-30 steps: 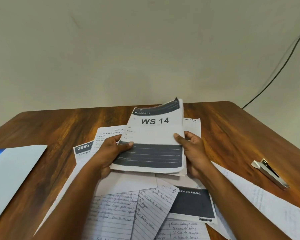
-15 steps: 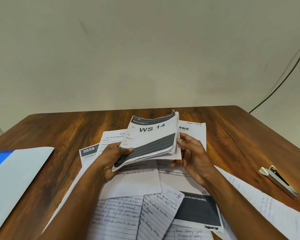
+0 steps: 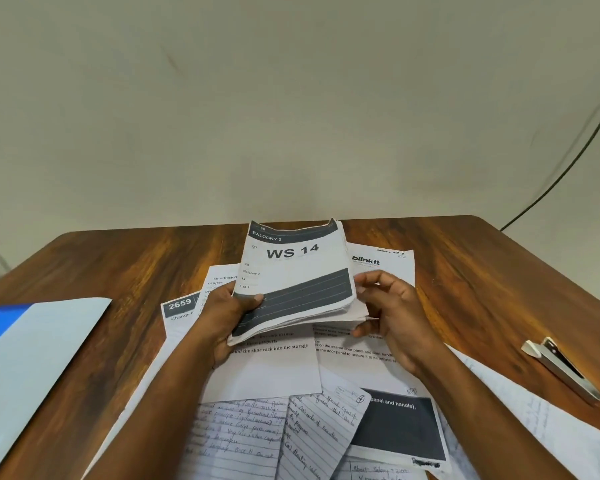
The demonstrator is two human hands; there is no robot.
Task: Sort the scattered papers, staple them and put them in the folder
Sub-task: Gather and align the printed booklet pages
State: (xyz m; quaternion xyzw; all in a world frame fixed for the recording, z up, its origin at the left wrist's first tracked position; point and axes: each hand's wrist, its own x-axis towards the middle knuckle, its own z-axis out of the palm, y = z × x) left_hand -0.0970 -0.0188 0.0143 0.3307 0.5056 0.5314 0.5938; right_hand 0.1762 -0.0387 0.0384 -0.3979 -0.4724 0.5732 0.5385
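Papers are the matter at hand: a thick stack (image 3: pixel 297 282) topped by a sheet printed "WS 14" sits raised above the wooden table (image 3: pixel 482 278), tilted with its far edge higher than its near edge. My left hand (image 3: pixel 227 315) grips the stack at its lower left corner, thumb pressed across the dark band on the top sheet and fingers curled underneath. My right hand (image 3: pixel 394 315) is at the stack's right edge, fingers curled round that edge with the tips against the sheets' sides, holding the bundle there. Beneath the stack, more loose papers (image 3: pixel 267 372) lie scattered and overlapping on the table: printed pages with text about a shoe rack and a door panel, one headed "blinkit" (image 3: pixel 381 263) showing past the stack on the right, one marked "2659" (image 3: pixel 179 308) peeking out on the left, and lined handwritten sheets (image 3: pixel 243 438) nearest me. Another handwritten sheet (image 3: pixel 548 420) runs off toward the lower right under my right forearm. A folder (image 3: pixel 32 368) with a pale cover and a blue strip at its far left lies flat on the table's left side, well apart from the papers I hold. A metal stapler (image 3: pixel 565 370) lies on the right of the table, apart from both hands. A dark cable (image 3: pixel 568 161) hangs down the plain wall behind the table on the right.
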